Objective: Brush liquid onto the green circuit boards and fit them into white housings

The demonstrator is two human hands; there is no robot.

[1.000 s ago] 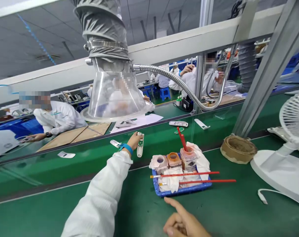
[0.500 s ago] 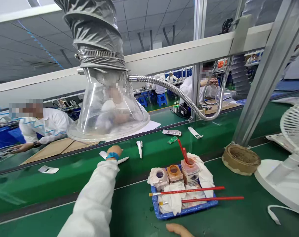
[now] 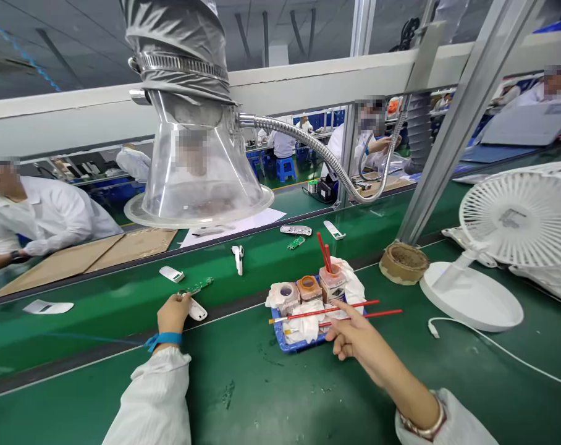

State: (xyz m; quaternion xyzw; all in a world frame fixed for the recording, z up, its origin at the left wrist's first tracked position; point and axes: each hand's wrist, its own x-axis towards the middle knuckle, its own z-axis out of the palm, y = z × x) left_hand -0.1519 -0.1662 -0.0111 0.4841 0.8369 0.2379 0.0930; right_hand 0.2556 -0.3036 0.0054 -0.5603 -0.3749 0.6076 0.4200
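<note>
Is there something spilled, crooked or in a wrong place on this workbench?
Yes, small things. Two red brushes lie across the blue tray, their handles sticking out past its right rim. Dark spots mark the green table in front of it, like dried drips.

- Three small open jars are standing in one blue plastic tray.
- Two red-handled brushes are lying across the tray.
- Two red sticks are standing in one jar.
- Five white plastic casings are lying on the green conveyor belt.
- Two green circuit boards are lying there too.
- One grey oblong panel is lying on the belt as well.
- One brown tape roll and one white desk fan are standing on the green worktop.
</note>
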